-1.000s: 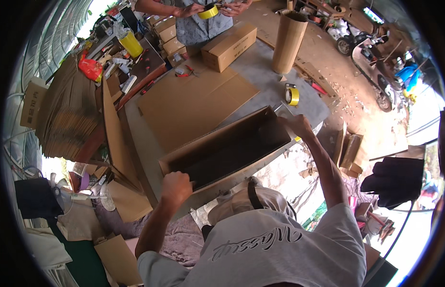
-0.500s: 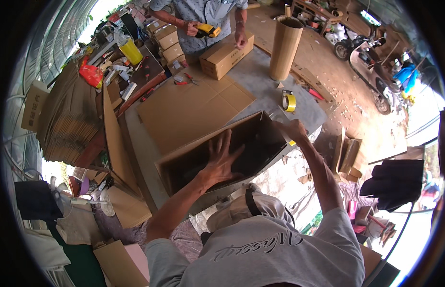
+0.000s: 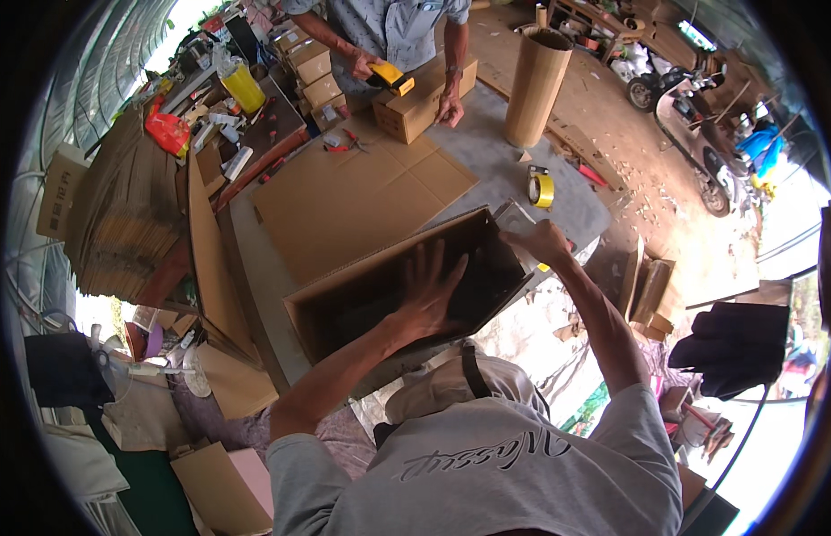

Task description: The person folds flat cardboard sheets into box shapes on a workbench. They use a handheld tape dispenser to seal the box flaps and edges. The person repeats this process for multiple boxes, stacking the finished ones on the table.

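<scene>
An open cardboard box (image 3: 331, 302) lies in front of me on the grey table, its dark inside showing. My left hand (image 3: 429, 290) is inside its opening, fingers spread and holding nothing. At the box's right end, my right hand (image 3: 542, 241) is closed, with a pale grey, flat-looking piece (image 3: 514, 217) by its fingers. Yellow and red bits show just below that hand; what exactly it grips is hidden. A flat cardboard sheet (image 3: 344, 210) lies beyond the box, and a roll of yellow tape (image 3: 541, 190) sits past my right hand.
Across the table a co-worker holds a yellow-and-black hand tool (image 3: 393, 78) over a closed carton (image 3: 415, 109). A tall brown cylinder (image 3: 539, 89) stands at the far right. Red-handled pliers (image 3: 347, 143) lie on the sheet. Stacked flat cardboard (image 3: 130, 214) fills the left.
My left hand has moved right inside the box, while my right hand has shifted slightly left. The co-worker's tool has come down, and their other hand has dropped to the carton's near side.
</scene>
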Demonstrator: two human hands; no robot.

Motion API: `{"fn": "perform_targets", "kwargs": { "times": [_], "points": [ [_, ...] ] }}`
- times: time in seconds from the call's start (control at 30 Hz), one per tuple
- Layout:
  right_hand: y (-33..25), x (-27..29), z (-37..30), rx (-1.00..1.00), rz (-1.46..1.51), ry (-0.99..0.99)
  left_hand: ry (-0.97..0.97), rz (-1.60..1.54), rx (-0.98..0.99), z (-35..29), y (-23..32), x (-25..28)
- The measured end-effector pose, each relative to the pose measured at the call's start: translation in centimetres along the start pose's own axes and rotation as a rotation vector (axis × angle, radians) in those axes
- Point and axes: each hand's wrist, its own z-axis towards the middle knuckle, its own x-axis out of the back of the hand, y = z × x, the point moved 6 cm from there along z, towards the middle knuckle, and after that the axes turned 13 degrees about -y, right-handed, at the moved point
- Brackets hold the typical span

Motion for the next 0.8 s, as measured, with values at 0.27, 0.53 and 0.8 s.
{"fn": "perform_targets", "kwargs": {
  "times": [0.27,0.53,0.8],
  "points": [
    [-3.0,-0.8,-2.4,-0.024,-0.117,0.004,0.299,-0.159,0.009,3.7,-0.6,-2.0],
    [-0.3,-2.3,1.5,0.239,0.009,-0.022,0.407,-0.165,-0.296,6.6,0.9,-0.5],
    [5.8,-4.0,5.9,0.263,-0.025,0.086,0.116,-0.045,-0.193,7.0,-1.4,-4.0]
  ]
}}
